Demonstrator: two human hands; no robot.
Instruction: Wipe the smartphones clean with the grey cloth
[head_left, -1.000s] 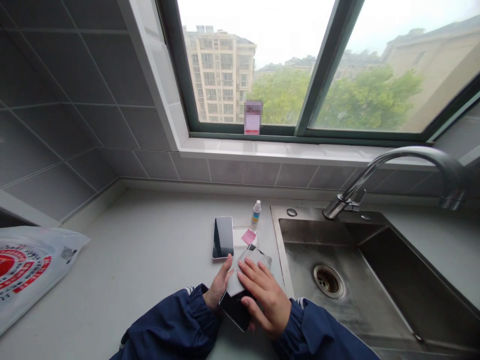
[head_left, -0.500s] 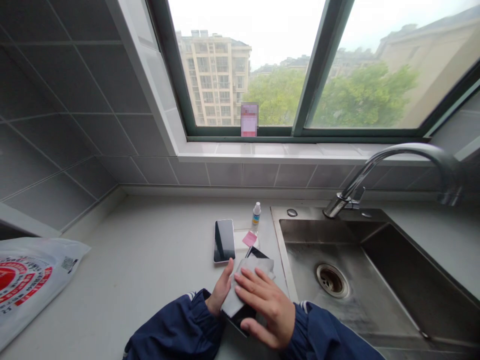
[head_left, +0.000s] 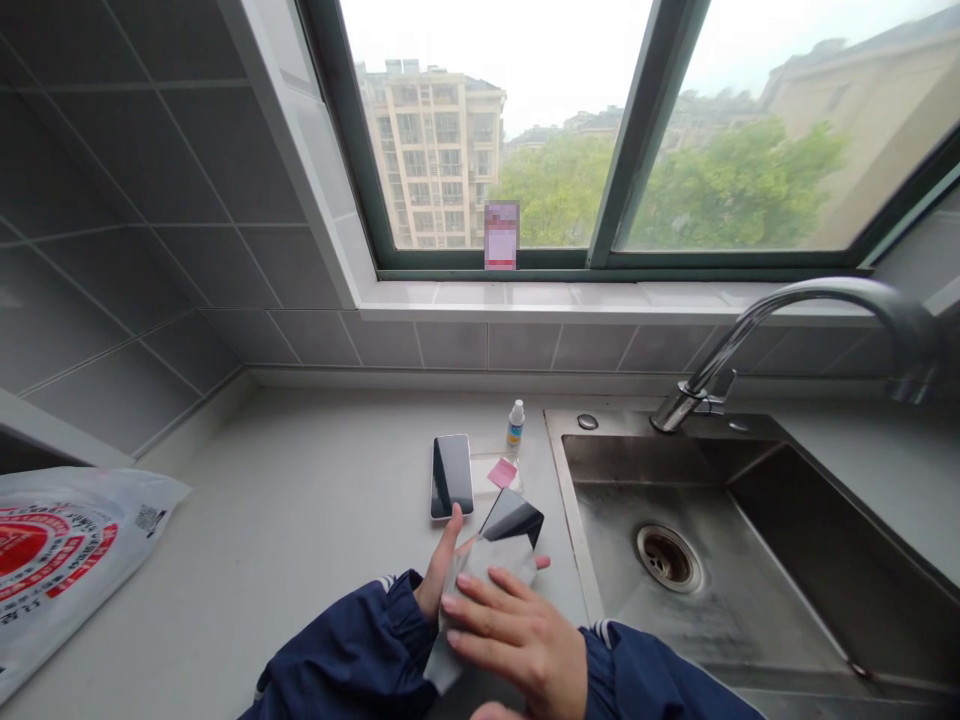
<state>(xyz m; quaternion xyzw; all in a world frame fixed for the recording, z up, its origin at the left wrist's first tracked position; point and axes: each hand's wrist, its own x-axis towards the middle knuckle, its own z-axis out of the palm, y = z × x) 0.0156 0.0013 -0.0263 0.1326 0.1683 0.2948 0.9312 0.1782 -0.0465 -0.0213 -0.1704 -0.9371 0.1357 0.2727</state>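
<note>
So the dark phone (head_left: 512,517) is a slim black slab with a glossy screen that's catching the window light, and only its far end really shows, poking out past a grey cloth (head_left: 480,580) that covers the rest. It's tilted a bit, angled toward the sink, and sits just above the light countertop (head_left: 300,520) right at the near edge, close to the sink's left rim. The cloth looks like a thin microfibre wipe, pale grey, draped over the near part of the phone and hanging down below the hands. The right hand (head_left: 517,635) lies flat on top of the cloth, fingers stretched out and slightly spread, pressing it onto the screen. The left hand (head_left: 439,570) is underneath on the left side, thumb up along the phone's edge, fingers curled around it from below as far as I can make out, so it's gripping the phone. Both arms are in dark blue sleeves. Just beyond sits a second phone (head_left: 451,476), lying flat with its screen up, and beside it a small clear tray with a pink slip (head_left: 502,473) on it. A little white spray bottle (head_left: 514,426) stands upright behind that. The steel sink (head_left: 750,520) is off to the right with a curved faucet (head_left: 787,320) over it, and a white plastic bag (head_left: 67,550) with red print lies far left.
</note>
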